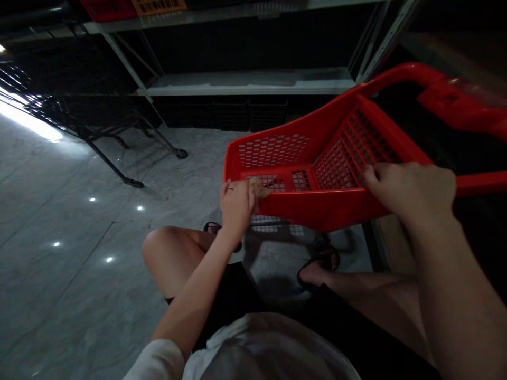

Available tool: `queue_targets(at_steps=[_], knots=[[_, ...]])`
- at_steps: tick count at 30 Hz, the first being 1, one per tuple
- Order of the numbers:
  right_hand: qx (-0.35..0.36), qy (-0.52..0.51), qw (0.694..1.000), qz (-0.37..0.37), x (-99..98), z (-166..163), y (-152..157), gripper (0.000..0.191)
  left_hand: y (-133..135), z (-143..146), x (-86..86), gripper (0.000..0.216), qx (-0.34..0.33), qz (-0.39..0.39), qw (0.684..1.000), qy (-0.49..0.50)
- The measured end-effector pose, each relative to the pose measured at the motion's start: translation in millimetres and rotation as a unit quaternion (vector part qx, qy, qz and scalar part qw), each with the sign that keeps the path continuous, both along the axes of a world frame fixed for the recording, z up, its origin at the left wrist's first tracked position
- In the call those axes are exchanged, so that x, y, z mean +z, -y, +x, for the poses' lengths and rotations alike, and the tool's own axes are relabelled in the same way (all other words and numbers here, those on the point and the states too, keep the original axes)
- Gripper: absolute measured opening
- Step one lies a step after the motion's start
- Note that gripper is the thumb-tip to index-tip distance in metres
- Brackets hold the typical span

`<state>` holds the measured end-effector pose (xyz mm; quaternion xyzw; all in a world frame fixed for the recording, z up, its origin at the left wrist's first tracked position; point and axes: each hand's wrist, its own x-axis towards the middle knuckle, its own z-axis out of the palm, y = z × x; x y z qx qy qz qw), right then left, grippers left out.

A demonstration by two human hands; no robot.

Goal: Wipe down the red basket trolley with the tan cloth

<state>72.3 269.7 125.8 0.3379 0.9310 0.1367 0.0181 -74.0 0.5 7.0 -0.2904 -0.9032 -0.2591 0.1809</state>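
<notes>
A red plastic shopping cart (pixel 328 208) with grid-pattern walls stands across in front of me, its basket holding nothing that I can see. My left hand (pixel 236 203) is closed at the near rim by the cart's left end. A crumpled tan piece, seemingly a cloth (pixel 259 188), sticks out from under its fingers against the rim. Farther right, my right hand (pixel 415 190) is wrapped over the near rim close to the handle end; its fingertips are partly hidden. The cart's red handle (pixel 463 105) curves away at the upper right.
Behind the cart stands a metal shelf rack (pixel 249 84), with a red crate (pixel 109 9) and a yellow crate (pixel 158 6) on top. Black crates (pixel 249 115) sit beneath it. A dark wire-frame cart on wheels (pixel 119 132) is at left. The concrete floor (pixel 79 274) reflects lights.
</notes>
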Motion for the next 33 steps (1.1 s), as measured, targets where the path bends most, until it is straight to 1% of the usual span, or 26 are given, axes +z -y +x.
queue_targets(at_steps=[3,5,7,8,10,12,13,16,18,20,22,23,25,27,28,29,30,31,33], knots=[[0.011,-0.009,1.000,0.011,1.4,0.9,1.0,0.065,-67.4,44.6,8.4,0.026,-0.049,-0.008,0.998,0.029],[0.015,0.004,1.000,0.011,2.4,2.4,-0.1,0.065,-105.9,67.3,15.3,0.031,-0.092,-0.004,0.995,0.040],[0.011,0.015,1.000,0.006,3.8,4.2,-2.4,0.065,-126.9,78.4,20.4,0.033,-0.127,-0.005,0.991,0.036],[0.008,0.016,1.000,0.003,4.5,5.2,-3.8,0.065,-129.3,79.2,21.7,0.033,-0.147,-0.011,0.989,0.027],[0.001,0.010,1.000,-0.002,5.8,7.1,-6.6,0.064,-118.6,72.3,21.4,0.032,-0.189,-0.037,0.981,-0.002],[0.003,-0.002,1.000,-0.006,6.8,8.3,-9.6,0.063,-92.3,57.4,18.4,0.032,-0.210,-0.072,0.974,-0.033],[0.006,-0.010,1.000,-0.012,7.3,8.4,-11.7,0.062,-75.7,48.3,16.6,0.032,-0.208,-0.088,0.973,-0.046],[0.032,-0.040,0.998,-0.023,8.9,5.9,-23.4,0.059,-25.6,21.0,11.4,0.026,-0.171,-0.122,0.976,-0.057],[0.048,-0.055,0.997,-0.024,9.0,2.0,-36.6,0.058,0.0,7.7,8.9,0.022,-0.148,-0.122,0.980,-0.050],[0.072,-0.067,0.995,-0.019,5.3,-3.4,-50.3,0.057,14.8,1.3,6.4,0.020,-0.129,-0.108,0.985,-0.034],[0.087,-0.092,0.992,0.000,-4.6,-9.6,-55.8,0.056,18.2,2.6,3.7,0.020,-0.100,-0.100,0.990,-0.021],[0.098,-0.107,0.989,0.005,-12.1,-12.6,-52.4,0.056,16.4,5.8,2.4,0.021,-0.079,-0.102,0.991,-0.020],[0.135,-0.135,0.982,-0.013,-31.5,-17.5,-30.0,0.052,8.8,15.8,-0.2,0.022,-0.031,-0.112,0.993,-0.034],[0.219,-0.150,0.960,-0.087,-54.1,-20.0,11.4,0.042,0.2,28.5,-2.3,0.021,-0.009,-0.115,0.992,-0.057],[0.244,-0.181,0.945,-0.120,-65.1,-20.3,36.4,0.037,-3.2,35.2,-3.4,0.020,-0.016,-0.112,0.991,-0.065],[0.253,-0.220,0.930,-0.149,-75.0,-20.0,61.9,0.034,-5.8,41.8,-4.6,0.017,-0.034,-0.106,0.991,-0.069],[0.261,-0.251,0.914,-0.181,-83.3,-18.9,85.9,0.032,-7.6,48.1,-5.8,0.013,-0.059,-0.098,0.991,-0.068],[0.281,-0.259,0.897,-0.221,-89.7,-17.1,106.8,0.030,-8.7,53.9,-7.1,0.010,-0.085,-0.087,0.991,-0.064],[0.260,-0.286,0.881,-0.273,-96.5,-10.3,134.1,0.028,-9.4,63.2,-9.5,0.006,-0.124,-0.061,0.989,-0.047]])
